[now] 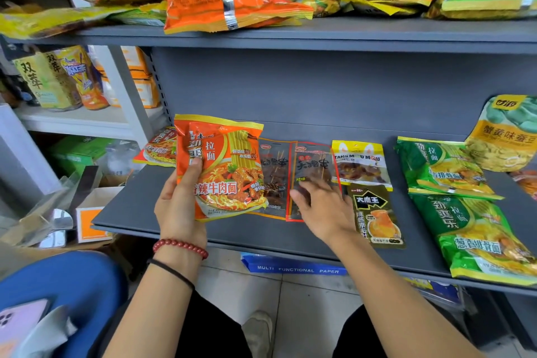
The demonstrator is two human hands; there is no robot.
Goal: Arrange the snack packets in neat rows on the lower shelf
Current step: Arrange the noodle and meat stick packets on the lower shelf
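Two hands (pixel 177 200) (pixel 322 212), one held orange packet (pixel 229 177), maybe two skewer packets (pixel 274 171) (pixel 315 166)

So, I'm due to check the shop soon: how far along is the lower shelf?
Roughly midway. Done: green noodle packets lined up at right, skewer packets side by side. In hand: left hand grips an orange noodle packet; right hand rests on the red-edged skewer packet. Left: the black packet lies out of line, and that orange packet needs a place.
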